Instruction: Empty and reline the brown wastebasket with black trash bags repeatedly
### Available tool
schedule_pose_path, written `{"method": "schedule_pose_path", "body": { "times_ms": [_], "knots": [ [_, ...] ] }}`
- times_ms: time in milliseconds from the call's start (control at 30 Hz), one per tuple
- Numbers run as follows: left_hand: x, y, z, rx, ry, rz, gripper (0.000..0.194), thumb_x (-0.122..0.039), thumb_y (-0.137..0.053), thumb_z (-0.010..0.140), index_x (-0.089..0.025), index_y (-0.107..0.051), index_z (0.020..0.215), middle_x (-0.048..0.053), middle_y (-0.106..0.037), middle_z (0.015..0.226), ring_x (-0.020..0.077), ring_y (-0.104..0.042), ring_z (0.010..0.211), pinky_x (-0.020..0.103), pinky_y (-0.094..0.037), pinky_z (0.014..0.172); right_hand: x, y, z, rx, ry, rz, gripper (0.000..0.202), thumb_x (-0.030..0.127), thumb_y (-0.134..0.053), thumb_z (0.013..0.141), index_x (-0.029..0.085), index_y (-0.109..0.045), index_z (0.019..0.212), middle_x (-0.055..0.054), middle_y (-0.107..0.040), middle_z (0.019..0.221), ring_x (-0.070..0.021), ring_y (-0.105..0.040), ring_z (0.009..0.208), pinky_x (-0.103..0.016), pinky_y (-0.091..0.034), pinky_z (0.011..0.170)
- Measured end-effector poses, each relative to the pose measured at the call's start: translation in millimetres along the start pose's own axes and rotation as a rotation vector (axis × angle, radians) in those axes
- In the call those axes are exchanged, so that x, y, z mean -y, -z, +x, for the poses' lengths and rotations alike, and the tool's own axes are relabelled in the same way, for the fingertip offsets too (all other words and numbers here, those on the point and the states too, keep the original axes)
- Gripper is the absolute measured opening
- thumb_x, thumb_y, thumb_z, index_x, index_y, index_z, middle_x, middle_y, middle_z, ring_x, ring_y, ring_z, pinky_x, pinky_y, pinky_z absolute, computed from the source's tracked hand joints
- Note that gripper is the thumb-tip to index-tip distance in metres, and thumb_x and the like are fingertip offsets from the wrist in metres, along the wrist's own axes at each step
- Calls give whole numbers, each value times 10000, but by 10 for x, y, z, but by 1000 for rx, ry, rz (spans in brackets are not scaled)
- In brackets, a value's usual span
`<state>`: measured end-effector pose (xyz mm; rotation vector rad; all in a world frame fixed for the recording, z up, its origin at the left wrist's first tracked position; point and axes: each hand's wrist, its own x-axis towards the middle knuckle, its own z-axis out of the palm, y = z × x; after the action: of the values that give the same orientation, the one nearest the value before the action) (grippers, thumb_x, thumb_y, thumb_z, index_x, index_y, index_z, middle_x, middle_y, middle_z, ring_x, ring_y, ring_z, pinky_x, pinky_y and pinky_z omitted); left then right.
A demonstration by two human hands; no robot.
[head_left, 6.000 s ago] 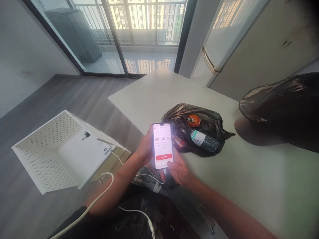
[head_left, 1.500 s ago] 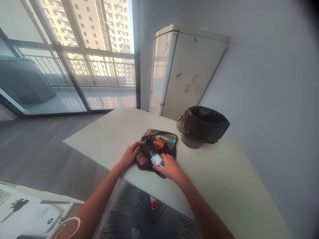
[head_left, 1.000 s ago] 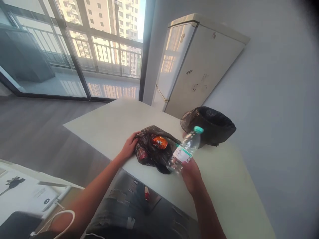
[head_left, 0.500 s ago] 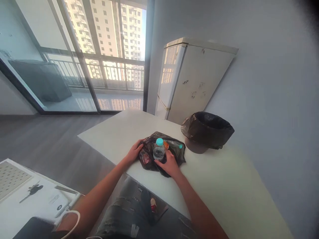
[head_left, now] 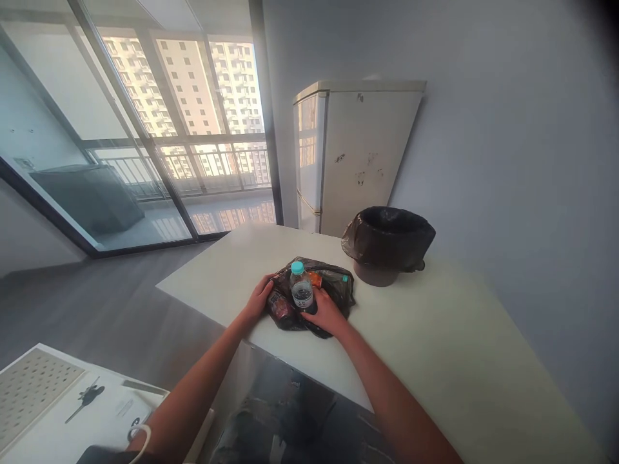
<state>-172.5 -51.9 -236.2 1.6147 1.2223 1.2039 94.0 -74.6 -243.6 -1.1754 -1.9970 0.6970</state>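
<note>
A clear plastic bottle (head_left: 302, 291) with a teal cap and a white label stands nearly upright on a black plastic bag (head_left: 285, 324). My right hand (head_left: 325, 312) is closed around its lower right side. At the bag's left edge, my left hand (head_left: 260, 298) has its fingers closed on the thin plastic. A dark reddish package (head_left: 280, 307) shows beside the left fingers. Behind the right hand lie an orange item (head_left: 315, 279) and another clear bottle with a green cap (head_left: 345, 279), both partly covered by the bag.
A bin (head_left: 378, 274) lined with a black bag stands on the white table (head_left: 435, 348), right of the hands. Behind the table is a white refrigerator (head_left: 367, 161). A white box (head_left: 97, 406) with a printed picture sits at lower left, beside a white cable (head_left: 142, 438).
The camera view has shifted, moving the fridge and bin left in the picture. The bottle in my right hand now shows its white label. My left hand stays at the bag's edge.
</note>
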Motion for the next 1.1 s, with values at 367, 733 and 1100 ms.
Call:
{"method": "schedule_pose_path", "body": {
  "times_ms": [367, 733, 1100],
  "knots": [
    [72, 11, -19, 110, -22, 34, 531, -593, -595, 968, -194, -727, 1292, 102, -714, 1391, 325, -623, 1310, 483, -428, 1204, 85, 104, -13, -284, 97, 53, 482, 476, -805, 835, 178, -645, 1178, -131, -649, 1214, -304, -614, 1203, -457, -496, 1098],
    [82, -37, -110, 183, -81, 219, 568, -598, -392, 1060, -235, -622, 1432, 92, -592, 1534, 285, -501, 1467, 459, -338, 1288, -99, -34, -33, -485, 55, 267, 621, 626, -741, 832, 164, -670, 1240, -161, -744, 1174, -364, -712, 1113, -531, -576, 1012],
    [58, -196, -274, -103, -394, 584, 545, -389, -506, 1037, -237, -434, 1555, 176, -432, 1588, 341, -455, 1465, 591, -392, 1219, -138, -120, -72, -472, 54, 225, 609, 600, -788, 756, 198, -718, 1207, -152, -760, 1193, -404, -707, 1150, -580, -563, 1040]
  ]
}}
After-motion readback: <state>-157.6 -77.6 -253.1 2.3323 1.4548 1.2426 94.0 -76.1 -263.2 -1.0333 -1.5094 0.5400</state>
